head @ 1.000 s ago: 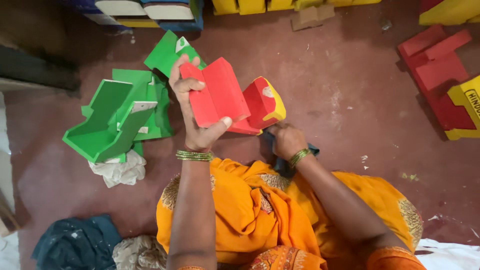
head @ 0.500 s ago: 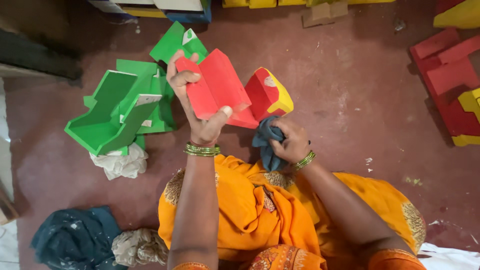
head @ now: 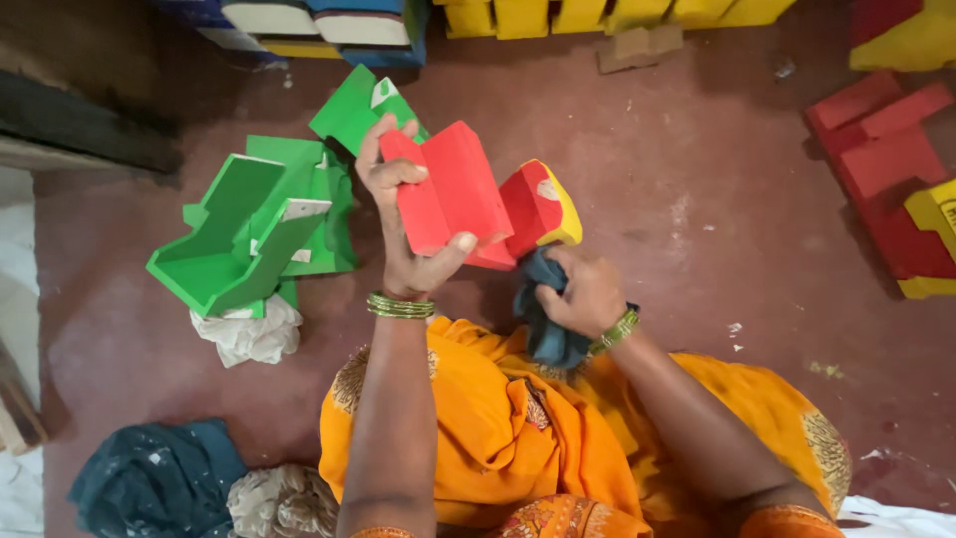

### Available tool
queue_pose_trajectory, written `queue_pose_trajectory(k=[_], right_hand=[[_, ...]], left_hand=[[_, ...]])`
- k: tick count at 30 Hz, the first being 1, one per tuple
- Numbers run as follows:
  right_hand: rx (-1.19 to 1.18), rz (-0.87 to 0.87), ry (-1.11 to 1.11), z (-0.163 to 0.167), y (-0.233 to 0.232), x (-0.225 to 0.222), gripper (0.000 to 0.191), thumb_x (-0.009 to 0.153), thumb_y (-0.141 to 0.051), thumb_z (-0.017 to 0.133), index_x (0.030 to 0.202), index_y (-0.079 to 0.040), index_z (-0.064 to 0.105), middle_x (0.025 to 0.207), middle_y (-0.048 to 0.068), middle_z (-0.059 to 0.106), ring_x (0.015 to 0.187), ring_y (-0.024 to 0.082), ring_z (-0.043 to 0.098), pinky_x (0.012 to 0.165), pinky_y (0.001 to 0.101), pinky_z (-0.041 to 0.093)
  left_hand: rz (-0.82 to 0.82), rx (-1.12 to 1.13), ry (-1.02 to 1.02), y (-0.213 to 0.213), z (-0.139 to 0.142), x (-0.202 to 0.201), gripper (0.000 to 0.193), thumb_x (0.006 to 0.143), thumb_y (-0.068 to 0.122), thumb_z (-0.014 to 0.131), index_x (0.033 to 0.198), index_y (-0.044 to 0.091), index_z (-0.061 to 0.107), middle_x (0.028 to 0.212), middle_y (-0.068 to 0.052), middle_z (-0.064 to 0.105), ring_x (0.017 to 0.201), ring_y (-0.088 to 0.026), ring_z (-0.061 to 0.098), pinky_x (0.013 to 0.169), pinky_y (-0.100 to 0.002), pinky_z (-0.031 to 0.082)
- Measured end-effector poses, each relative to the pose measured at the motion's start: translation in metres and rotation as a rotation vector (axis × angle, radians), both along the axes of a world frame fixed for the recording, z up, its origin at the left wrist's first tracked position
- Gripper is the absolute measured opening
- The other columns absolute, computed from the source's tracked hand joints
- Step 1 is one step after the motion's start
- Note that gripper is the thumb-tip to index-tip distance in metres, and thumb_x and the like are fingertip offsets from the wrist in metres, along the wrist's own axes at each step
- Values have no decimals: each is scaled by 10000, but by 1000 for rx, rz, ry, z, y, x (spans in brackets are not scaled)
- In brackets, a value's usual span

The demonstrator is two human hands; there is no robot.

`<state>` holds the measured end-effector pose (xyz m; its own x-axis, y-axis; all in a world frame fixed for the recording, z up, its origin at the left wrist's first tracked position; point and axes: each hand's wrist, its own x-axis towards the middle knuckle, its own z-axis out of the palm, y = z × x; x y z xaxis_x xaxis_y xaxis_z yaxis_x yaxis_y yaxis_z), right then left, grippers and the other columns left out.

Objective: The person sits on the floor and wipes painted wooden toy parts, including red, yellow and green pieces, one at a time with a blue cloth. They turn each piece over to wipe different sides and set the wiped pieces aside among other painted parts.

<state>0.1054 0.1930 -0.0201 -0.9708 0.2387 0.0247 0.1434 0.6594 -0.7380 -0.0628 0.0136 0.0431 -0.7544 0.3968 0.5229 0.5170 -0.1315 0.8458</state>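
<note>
While my left hand (head: pixel 413 234) has its fingers (head: pixel 390 177) clamped round the red block (head: pixel 453 189), lifted above the floor (head: pixel 697 259), my right hand (head: pixel 588 294) is fisted on a dark cloth (head: pixel 543 319) just below it. I judge wiping is underway; the cloth must meet the block's face.

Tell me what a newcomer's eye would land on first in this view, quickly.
Centre frame, the left hand holds up a bright red painted piece with a yellow edge, while the right hand presses a dark blue cloth against its lower side. Left of it, a pile of green pieces lies on the reddish floor, over a white rag. More red and yellow pieces sit at far right.
</note>
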Motion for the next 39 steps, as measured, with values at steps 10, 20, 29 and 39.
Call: queue_pose_trajectory(k=[10, 20, 29, 39], right_hand=[[-93, 28, 283, -44, -8, 12, 366, 713, -188, 815, 1030, -41, 708, 968, 161, 720, 867, 349, 716, 764, 408, 580], [-179, -128, -89, -22, -10, 10, 352, 742, -167, 771, 1086, -97, 748, 917, 158, 736, 815, 294, 742, 777, 373, 588], [-149, -75, 224, -52, 0, 6, 350, 737, -124, 768, 1078, -62, 726, 1071, 138, 736, 977, 328, 717, 860, 406, 572], [-18, -115, 94, -32, -2, 3, 309, 708, -144, 764, 1008, -74, 740, 1011, 121, 730, 943, 351, 701, 799, 421, 570]], left_hand=[[1, -61, 122, 16, 10, 13, 655, 793, 328, 828, 1299, 160, 449, 1555, -172, 278, 1389, -376, 473, 1139, -513, 436], [96, -44, 126, 19, 10, 12, 661, 761, 258, 831, 1295, 145, 456, 1541, -172, 288, 1389, -364, 446, 1205, -525, 451], [169, 32, 36, 8, -3, -1, 625, 832, 172, 794, 1335, 136, 426, 1553, -136, 258, 1423, -331, 435, 1212, -498, 389], [198, 20, 70, 10, 2, 2, 634, 816, 174, 788, 1330, 123, 420, 1542, -151, 268, 1445, -318, 368, 1227, -513, 385]])
